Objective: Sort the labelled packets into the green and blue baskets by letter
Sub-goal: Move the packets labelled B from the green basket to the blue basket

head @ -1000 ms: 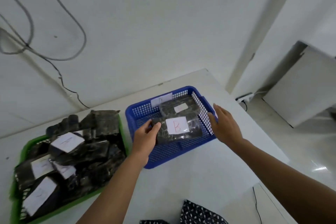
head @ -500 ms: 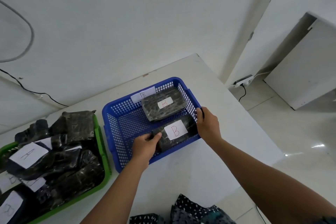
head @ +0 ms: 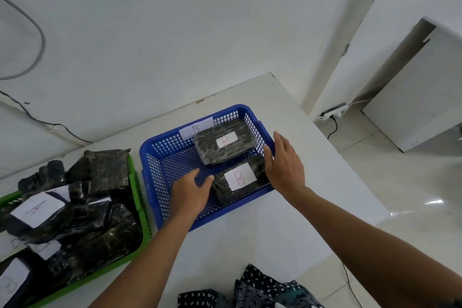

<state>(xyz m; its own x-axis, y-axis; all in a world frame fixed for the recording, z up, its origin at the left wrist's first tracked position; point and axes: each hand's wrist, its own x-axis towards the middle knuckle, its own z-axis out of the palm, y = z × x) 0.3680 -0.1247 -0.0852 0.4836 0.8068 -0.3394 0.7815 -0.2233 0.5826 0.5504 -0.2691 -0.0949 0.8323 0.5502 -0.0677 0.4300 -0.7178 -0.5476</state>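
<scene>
Two B-labelled packets lie in the blue basket point(head: 160, 157): the far packet point(head: 225, 144) and the near packet point(head: 240, 180). The left hand point(head: 191, 195) and right hand point(head: 285, 167) flank the near one, fingers relaxed, gripping nothing. The green basket point(head: 138, 195) holds a heap of packets, one labelled A, other labels too blurred to read; sorting probably remains.

Two baskets sit side by side on the table point(head: 287, 232): the one stacked with packets point(head: 75, 212) on the left, the B basket point(head: 155, 157) on the right. Inside the B basket there's one B packet point(head: 225, 144) at the back right corner and a second B packet point(head: 238, 181) just in front of it, along the near wall. The left hand point(head: 191, 194) is over the basket floor, left of that nearer packet; the right hand point(head: 285, 166) is at its right end, by the basket's right wall.
</scene>
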